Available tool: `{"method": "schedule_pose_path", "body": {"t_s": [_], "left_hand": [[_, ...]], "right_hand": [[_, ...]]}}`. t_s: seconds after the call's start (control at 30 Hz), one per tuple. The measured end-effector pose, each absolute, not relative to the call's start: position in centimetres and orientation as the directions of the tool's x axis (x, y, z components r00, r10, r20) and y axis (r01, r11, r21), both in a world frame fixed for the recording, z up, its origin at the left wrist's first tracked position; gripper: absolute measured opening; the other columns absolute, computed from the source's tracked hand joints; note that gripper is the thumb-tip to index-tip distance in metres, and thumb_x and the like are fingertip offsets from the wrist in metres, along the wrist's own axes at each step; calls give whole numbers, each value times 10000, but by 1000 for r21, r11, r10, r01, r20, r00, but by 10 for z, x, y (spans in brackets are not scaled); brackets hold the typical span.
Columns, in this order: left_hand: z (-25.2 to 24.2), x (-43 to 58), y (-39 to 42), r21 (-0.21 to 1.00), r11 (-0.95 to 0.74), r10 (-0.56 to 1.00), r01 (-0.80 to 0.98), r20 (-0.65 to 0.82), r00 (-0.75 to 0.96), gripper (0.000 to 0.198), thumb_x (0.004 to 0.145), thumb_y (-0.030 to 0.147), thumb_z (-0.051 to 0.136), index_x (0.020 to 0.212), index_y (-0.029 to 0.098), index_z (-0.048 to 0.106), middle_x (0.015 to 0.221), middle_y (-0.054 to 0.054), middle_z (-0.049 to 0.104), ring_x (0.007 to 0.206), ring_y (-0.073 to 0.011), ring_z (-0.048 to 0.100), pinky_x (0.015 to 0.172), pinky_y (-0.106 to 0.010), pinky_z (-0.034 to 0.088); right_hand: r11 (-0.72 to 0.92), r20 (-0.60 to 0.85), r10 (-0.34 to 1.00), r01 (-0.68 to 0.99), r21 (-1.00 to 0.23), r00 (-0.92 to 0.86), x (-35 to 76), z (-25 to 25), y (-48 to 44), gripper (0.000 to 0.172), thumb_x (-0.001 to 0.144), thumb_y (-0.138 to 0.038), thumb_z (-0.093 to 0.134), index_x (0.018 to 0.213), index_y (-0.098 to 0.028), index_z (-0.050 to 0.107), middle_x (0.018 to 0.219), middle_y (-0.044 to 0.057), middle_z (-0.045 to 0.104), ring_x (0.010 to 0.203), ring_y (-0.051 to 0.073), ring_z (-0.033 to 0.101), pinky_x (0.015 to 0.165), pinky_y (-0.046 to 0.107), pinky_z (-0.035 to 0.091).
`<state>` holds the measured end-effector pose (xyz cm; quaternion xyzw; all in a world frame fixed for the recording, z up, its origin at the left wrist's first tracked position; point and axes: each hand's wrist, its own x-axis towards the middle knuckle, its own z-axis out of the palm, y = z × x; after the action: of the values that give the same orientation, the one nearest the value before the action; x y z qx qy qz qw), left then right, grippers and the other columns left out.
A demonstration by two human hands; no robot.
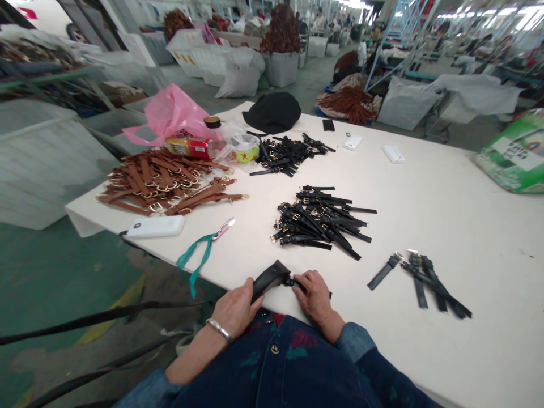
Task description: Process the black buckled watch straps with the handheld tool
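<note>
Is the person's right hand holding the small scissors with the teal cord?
No, the scissors lie on the white table, apart from the right hand, which is on a black strap.

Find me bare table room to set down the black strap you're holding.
The widest bare stretch of white tabletop lies right of the central black strap pile, beyond the loose black straps. A smaller patch sits between the small scissors and that pile. It's crowded around the brown straps and the far black strap pile.
</note>
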<state>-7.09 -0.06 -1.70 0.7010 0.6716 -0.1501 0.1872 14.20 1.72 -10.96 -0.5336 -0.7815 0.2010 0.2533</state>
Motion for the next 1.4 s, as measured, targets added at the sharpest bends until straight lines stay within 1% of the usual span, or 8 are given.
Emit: {"method": "schedule_pose_path", "body": {"t_s": [0.13,0.33,0.5,0.63,0.9,1.0,1.27,1.4], "left_hand": [[-14,-75,-6,43,-27,876,999,-480,44,384,844,439,323,1078,152,422,826,-125,668,805,-279,637,659,-349,466],[-9,-84,-17,14,-38,865,999,-500,40,401,836,399,365,1125,126,409,865,-145,666,836,-287,631,704,-376,463],[-12,-68,-2,35,-31,875,999,-482,44,366,842,420,341,1070,143,417,837,-134,663,814,-286,632,666,-363,466],[-11,-59,11,51,-28,877,998,-478,49,342,837,434,348,1025,160,430,842,-133,657,825,-274,629,680,-353,460],[0,-74,-2,21,0,864,1000,-503,10,321,833,443,341,978,176,448,802,-121,663,786,-280,638,642,-352,459],[1,-79,-10,11,10,857,1000,-515,-3,332,836,435,334,1004,170,442,816,-126,665,800,-283,637,661,-363,458],[-5,-64,3,55,28,860,998,-510,4,321,837,438,335,995,175,428,827,-116,661,806,-258,634,653,-330,451],[-9,-62,12,71,27,867,997,-498,12,335,834,448,335,1001,172,427,829,-116,658,818,-262,630,661,-331,448]], "right_hand": [[355,176,933,741,-570,-313,141,-109,17,168,808,-279,553,946,-238,640,802,50,548,809,189,458,712,314,369],[336,170,941,758,-558,-292,138,-110,17,149,800,-280,563,916,-226,640,782,50,540,804,192,451,701,309,349],[322,164,946,771,-549,-279,137,-112,16,150,805,-282,551,911,-220,637,783,54,533,807,195,448,704,311,333],[315,162,949,782,-537,-270,137,-113,16,156,804,-293,552,912,-220,638,783,55,530,810,197,445,708,312,321],[286,152,958,793,-538,-242,136,-112,17,147,795,-320,567,883,-228,641,766,43,536,799,188,455,701,306,303],[270,145,963,796,-541,-228,135,-112,17,148,786,-320,580,886,-227,639,768,44,538,814,193,457,708,313,295],[255,118,967,809,-529,-227,133,-112,19,138,771,-319,586,848,-215,636,769,52,540,808,200,456,702,315,285],[265,113,964,812,-519,-242,135,-111,19,144,763,-333,593,838,-216,629,764,44,540,797,194,458,707,313,283]]}}
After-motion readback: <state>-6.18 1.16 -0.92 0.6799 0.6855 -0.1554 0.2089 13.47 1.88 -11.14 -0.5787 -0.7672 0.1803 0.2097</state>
